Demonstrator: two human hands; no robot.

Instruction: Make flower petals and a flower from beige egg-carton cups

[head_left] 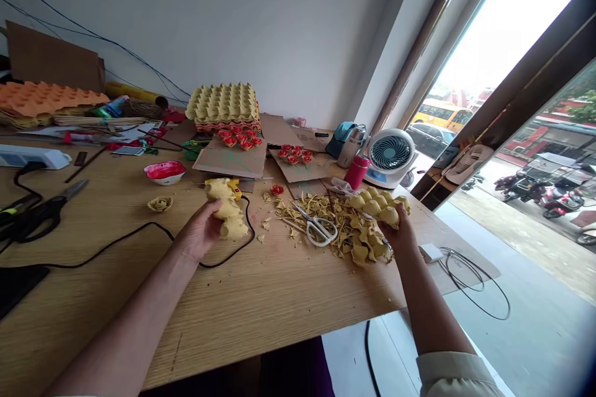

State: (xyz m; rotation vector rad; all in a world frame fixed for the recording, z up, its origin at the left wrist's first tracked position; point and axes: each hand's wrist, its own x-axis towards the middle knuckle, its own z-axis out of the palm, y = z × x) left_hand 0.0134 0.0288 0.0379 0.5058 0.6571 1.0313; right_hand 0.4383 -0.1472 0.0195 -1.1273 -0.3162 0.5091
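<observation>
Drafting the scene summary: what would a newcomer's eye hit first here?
Likely the red flowers on cardboard at the table's back, before a stack of egg trays. Next, the yellow scraps right of centre, with white-handled scissors among them. Nearer, the left hand holds a lumpy yellow piece, the right hand a wider one.

Egg-tray strip (228, 209) and egg-tray block (372, 203) – matt, rough paper pulp, tabletop (279, 291) smooth wood grain, scissors (313, 222) – metal blades, smooth white plastic handles, fan (391, 152) smooth plastic
</observation>
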